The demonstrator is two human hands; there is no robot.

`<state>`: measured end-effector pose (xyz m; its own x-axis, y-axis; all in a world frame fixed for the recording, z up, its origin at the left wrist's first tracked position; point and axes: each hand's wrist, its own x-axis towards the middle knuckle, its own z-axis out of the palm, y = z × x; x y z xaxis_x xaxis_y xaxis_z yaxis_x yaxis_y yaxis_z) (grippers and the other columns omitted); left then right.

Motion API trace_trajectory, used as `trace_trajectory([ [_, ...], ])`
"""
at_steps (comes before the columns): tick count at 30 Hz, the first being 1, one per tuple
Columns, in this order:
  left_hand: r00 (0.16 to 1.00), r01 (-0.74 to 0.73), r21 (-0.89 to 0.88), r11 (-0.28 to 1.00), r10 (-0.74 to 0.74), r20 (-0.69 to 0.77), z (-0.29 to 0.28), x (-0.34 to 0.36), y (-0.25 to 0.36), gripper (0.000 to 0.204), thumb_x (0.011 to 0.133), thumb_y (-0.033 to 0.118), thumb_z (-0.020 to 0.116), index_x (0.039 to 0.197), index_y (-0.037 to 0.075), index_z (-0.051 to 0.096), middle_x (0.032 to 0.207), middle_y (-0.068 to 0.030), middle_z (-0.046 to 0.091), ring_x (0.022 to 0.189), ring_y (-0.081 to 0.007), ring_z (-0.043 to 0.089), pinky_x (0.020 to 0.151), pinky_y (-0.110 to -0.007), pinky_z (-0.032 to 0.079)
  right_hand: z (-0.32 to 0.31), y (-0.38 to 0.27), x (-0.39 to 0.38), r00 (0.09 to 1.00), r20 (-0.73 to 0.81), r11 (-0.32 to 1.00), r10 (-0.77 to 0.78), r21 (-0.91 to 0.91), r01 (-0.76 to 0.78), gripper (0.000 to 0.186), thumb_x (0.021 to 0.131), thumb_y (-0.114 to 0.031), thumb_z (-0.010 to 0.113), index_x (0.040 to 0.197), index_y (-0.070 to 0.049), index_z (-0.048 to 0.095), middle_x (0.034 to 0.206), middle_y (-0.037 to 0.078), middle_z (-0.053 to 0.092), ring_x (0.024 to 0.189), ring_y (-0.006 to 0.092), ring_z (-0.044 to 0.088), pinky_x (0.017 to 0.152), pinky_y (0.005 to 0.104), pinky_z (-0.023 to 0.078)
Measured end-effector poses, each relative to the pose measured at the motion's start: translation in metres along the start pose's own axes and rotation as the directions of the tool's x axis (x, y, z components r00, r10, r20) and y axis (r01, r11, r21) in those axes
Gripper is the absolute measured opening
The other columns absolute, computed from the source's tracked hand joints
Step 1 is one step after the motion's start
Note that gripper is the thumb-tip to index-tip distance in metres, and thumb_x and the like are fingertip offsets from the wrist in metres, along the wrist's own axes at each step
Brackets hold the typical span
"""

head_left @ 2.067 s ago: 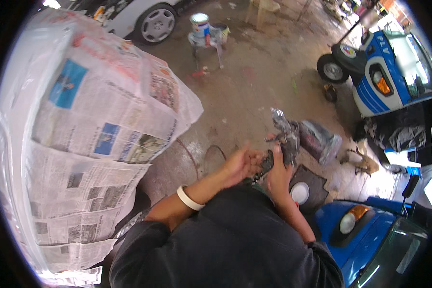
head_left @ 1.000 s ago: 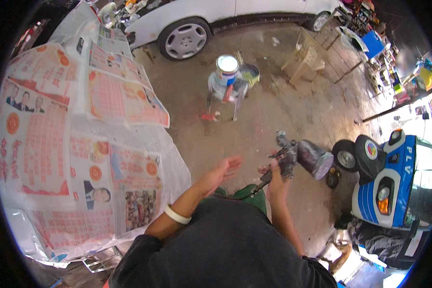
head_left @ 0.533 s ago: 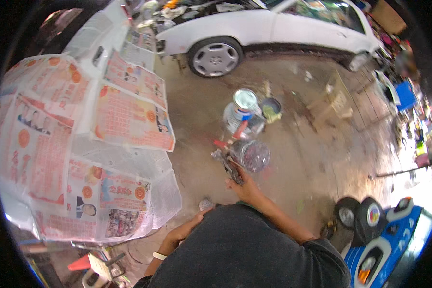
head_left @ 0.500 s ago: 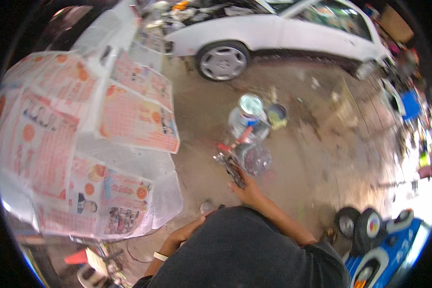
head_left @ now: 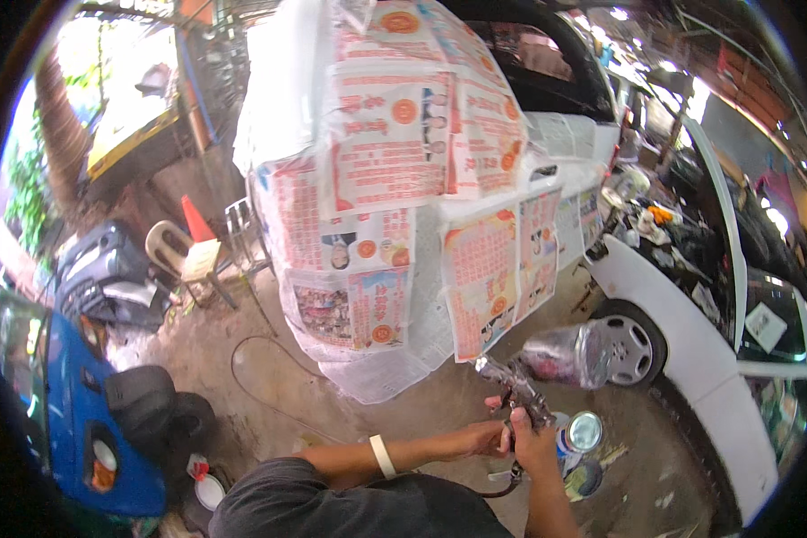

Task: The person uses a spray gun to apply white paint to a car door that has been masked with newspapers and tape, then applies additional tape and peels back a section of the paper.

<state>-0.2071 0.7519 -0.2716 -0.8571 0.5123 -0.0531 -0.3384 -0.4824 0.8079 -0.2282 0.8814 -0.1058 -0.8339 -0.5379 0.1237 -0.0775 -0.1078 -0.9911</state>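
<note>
My right hand (head_left: 534, 444) is wrapped round the grip of a metal spray gun (head_left: 518, 387). A clear, rounded paint cup (head_left: 569, 355) is attached to the gun, lying tilted to its right. My left hand (head_left: 487, 439), with a pale band on its wrist, is closed against the gun's lower grip; its fingertips are partly hidden. A dark hose (head_left: 511, 484) hangs below the grip. Ahead of the nozzle stands a car body masked with printed newspaper sheets (head_left: 386, 134) and translucent plastic film (head_left: 368, 372). The nozzle points toward the sheets' lower edge, apart from them.
On the floor by my right hand stand an open paint tin (head_left: 585, 432) and a smaller stained pot (head_left: 584, 480). A white car (head_left: 681, 350) with its bonnet raised is on the right. At left are a blue car front (head_left: 90, 421), tyres (head_left: 143, 399) and a plastic chair (head_left: 184, 253).
The view has swung left, toward the masked car. My right hand has carried the spray gun away from the tins, and my left hand has come up to meet it.
</note>
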Motion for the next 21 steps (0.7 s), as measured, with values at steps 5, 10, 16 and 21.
trace_trajectory([
  [5,0.967,-0.199,-0.118,0.973,0.175,-0.186,0.033,-0.001,0.118,0.047,0.107,0.052,0.034,0.101,0.015,0.061,0.071,-0.0006,0.057,0.064,-0.0143,0.056,0.065,-0.028,0.045,0.050,-0.103,0.049,0.972,0.215,0.990,-0.091,-0.086,0.112,0.038,0.099,-0.028,0.064,0.125,0.000,0.059,0.104,0.008,0.072,0.051,0.0064,0.051,0.048,0.0233,0.043],
  [10,0.864,-0.490,-0.268,0.829,0.420,-0.278,0.069,-0.020,0.216,0.053,0.108,0.055,0.031,0.090,0.017,0.063,0.062,0.0008,0.052,0.058,-0.0141,0.052,0.060,-0.027,0.040,0.115,-0.192,0.071,0.953,0.215,0.966,-0.213,-0.102,0.238,0.034,0.099,-0.031,0.065,0.114,-0.001,0.067,0.087,0.004,0.070,0.052,0.0052,0.052,0.049,0.0235,0.043],
  [16,0.463,-0.651,-0.591,0.476,0.866,0.187,0.071,-0.068,0.354,0.045,0.110,0.043,0.029,0.138,0.015,0.051,0.127,-0.0061,0.061,0.116,-0.0158,0.058,0.093,-0.033,0.048,0.219,-0.267,0.130,0.858,0.195,0.772,-0.476,-0.374,0.514,0.051,0.101,-0.048,0.056,0.117,0.000,0.064,0.093,0.011,0.075,0.053,0.0126,0.060,0.044,0.0246,0.045],
  [21,0.342,-0.803,-0.490,0.338,0.936,0.085,0.079,-0.108,0.479,0.042,0.110,0.043,0.033,0.141,0.018,0.045,0.144,-0.0055,0.050,0.135,-0.0230,0.047,0.113,-0.042,0.038,0.289,-0.342,0.221,0.746,0.287,0.471,-0.601,-0.627,0.620,0.053,0.095,-0.054,0.061,0.108,-0.004,0.070,0.088,0.008,0.074,0.071,0.0119,0.065,0.063,0.0231,0.049],
])
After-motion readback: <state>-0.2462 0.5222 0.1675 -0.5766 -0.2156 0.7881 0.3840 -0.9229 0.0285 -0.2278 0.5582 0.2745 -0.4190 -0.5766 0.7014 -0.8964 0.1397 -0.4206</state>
